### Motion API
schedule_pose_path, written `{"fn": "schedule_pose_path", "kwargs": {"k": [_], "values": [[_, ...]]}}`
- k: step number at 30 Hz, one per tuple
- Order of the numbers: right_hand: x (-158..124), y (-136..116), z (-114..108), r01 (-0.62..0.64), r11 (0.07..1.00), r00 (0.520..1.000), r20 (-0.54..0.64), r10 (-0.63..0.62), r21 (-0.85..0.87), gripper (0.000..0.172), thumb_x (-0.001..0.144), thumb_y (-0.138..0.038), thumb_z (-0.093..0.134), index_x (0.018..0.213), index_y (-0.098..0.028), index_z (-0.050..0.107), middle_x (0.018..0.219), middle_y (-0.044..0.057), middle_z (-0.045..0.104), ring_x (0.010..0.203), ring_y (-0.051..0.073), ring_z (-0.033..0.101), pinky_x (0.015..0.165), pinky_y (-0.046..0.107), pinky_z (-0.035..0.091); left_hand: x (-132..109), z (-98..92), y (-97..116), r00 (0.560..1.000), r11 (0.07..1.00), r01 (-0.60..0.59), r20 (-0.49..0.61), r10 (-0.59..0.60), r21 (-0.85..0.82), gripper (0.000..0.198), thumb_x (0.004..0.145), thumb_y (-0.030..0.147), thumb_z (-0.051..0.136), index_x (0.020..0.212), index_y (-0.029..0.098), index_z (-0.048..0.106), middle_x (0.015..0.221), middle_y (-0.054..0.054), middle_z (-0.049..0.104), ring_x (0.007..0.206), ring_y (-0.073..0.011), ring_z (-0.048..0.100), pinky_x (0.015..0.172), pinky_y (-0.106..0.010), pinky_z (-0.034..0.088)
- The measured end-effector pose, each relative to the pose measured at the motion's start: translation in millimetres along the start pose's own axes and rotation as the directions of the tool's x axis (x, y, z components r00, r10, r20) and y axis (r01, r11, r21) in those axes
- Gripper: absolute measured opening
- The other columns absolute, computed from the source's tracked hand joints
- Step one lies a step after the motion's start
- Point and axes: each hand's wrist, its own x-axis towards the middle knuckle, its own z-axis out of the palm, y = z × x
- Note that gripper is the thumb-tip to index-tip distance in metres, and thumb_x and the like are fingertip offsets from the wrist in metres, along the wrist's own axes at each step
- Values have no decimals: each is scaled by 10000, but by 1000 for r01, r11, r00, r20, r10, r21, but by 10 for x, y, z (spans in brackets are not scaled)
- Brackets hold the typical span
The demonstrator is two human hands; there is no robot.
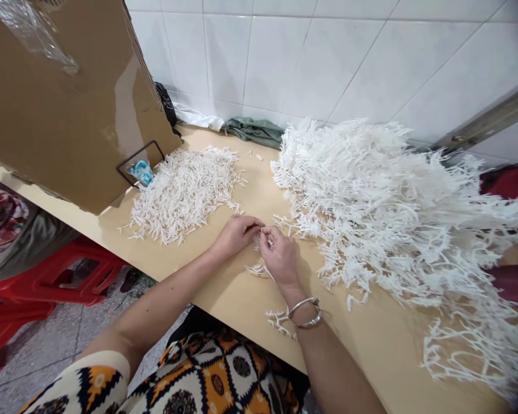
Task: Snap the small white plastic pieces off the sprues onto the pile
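My left hand and my right hand meet over the table, fingertips pinched close together on a small white branching piece. The fingers hide most of it. A few white branched strands lie on the tabletop just below the hands, and another branched piece rests beside my right wrist, which wears a silver bangle. Left of the hands spreads a pile of short white pieces. On the right rises a much larger heap of long, branching white strands.
A tall cardboard box stands at the left, with a black wire frame and a blue-and-white item by its corner. A dark green cloth lies along the tiled wall. Red stools and a seated person are at the left.
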Motion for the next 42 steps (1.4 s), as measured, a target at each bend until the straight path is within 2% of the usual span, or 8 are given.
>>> {"fn": "schedule_pose_path", "kwargs": {"k": [8,12,16,18,22,27,31,42], "values": [[-20,-11,0,86,995,992,93,-82,-49,140,962,-251,526,849,-229,604,757,42,725,756,220,638,837,369,317,-39,135,-56,997,995,13,-76,-6,96,148,1024,171,577,1094,224,695,984,-38,775,945,-196,716,908,-337,566],[-89,-52,-10,120,993,985,122,-119,3,127,937,-244,556,824,-235,613,716,16,705,722,201,632,853,368,332,-17,129,-89,979,989,85,-197,-60,121,215,1017,107,506,1126,209,661,1049,-63,766,1001,-211,707,943,-361,569],[-108,-55,-14,63,995,996,51,-68,82,175,999,-336,521,884,-235,607,706,5,695,651,182,599,828,359,372,0,83,-144,935,981,156,-338,-110,112,305,1006,71,456,1230,192,623,1105,-89,730,1063,-223,693,1004,-402,567],[-100,-46,-31,28,991,999,15,-30,131,173,1001,-364,522,896,-242,583,665,-12,653,611,174,561,759,336,388,7,65,-179,894,977,180,-434,-114,115,372,995,52,435,1303,188,593,1263,-135,667,1219,-238,648,1101,-446,536],[-90,-30,-71,-38,969,999,-16,43,246,151,1005,-380,533,927,-250,537,616,-49,566,584,157,532,646,291,408,15,60,-190,827,971,118,-562,19,206,437,972,43,481,1357,227,573,1578,-155,453,1529,-274,435,1266,-533,423],[-61,16,-60,-104,899,988,-64,144,426,168,993,-412,573,995,-248,538,748,-10,704,688,156,665,711,288,519,-11,28,-19,921,985,-68,-370,122,156,174,1072,241,501,1194,213,622,1373,-125,642,1333,-224,606,1177,-453,503],[-27,68,-28,-111,799,974,-93,204,591,198,928,-406,658,989,-243,563,731,-18,698,672,159,675,699,305,532,-28,42,65,974,977,-212,-86,209,-22,340,1061,452,584,1264,180,605,1175,-102,736,1121,-193,702,1034,-356,568],[28,86,-58,-17,770,980,-143,140,638,93,976,-311,614,1000,-253,546,750,-31,670,702,125,650,762,313,528,50,81,-82,977,941,-38,-208,-35,-337,101,975,198,676,1073,177,674,944,-1,723,809,-74,680,799,-218,572]]}}
